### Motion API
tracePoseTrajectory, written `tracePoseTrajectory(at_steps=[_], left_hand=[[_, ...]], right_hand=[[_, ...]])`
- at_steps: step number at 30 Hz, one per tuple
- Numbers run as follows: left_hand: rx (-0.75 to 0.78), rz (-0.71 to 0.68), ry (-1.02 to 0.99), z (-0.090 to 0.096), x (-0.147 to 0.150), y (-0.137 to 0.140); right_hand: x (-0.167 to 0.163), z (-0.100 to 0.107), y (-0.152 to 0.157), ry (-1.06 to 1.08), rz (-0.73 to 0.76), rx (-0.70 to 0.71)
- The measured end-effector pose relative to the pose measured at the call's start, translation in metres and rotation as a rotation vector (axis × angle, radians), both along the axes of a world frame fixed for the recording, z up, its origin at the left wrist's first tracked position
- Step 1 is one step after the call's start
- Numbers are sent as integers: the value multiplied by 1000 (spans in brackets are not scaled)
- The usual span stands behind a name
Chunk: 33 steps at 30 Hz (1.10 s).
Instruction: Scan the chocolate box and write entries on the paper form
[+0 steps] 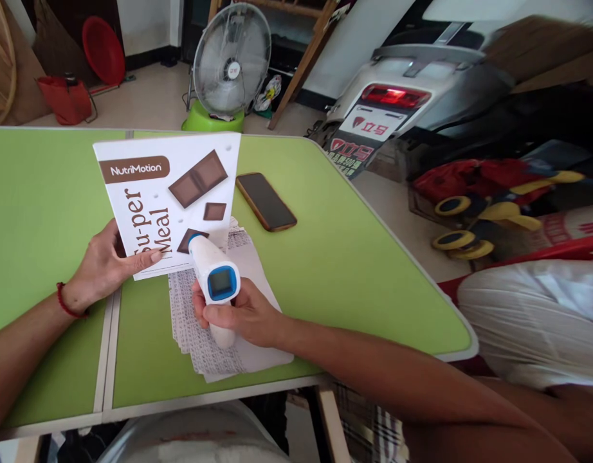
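Observation:
My left hand (pixel 110 257) grips the lower left side of a white printed box (pixel 154 200) marked "NutriMotion Su-per Meal", its thumb across the front and its fingers behind. The box stands tilted, with chocolate pieces pictured on its face. Wrapped round the handle of a white infrared thermometer (pixel 210 260) is my right hand (pixel 241 315). The blue-rimmed screen faces me, and the nose points at the box's lower front; whether they touch I cannot tell. Beneath both lies a fanned stack of written paper sheets (pixel 265 321).
A dark phone (pixel 266 201) lies on the green folding table (pixel 354 283), right of the box. Beyond the table stand a fan (pixel 233 64) and a white scooter (pixel 354 96). Close by on the right sits a person in white clothing (pixel 532 315).

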<state>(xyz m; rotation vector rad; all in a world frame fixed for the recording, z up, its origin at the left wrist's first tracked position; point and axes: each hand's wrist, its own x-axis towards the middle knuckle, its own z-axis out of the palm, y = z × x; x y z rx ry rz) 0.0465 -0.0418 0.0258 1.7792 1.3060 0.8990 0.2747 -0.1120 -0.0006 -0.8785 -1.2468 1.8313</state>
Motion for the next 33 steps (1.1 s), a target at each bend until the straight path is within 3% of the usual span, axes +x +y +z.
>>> tracePoseTrajectory(at_steps=[33], left_hand=[[-19, -17, -35, 0, 1, 0]], right_hand=[[-1, -1, 0, 5, -22, -29]])
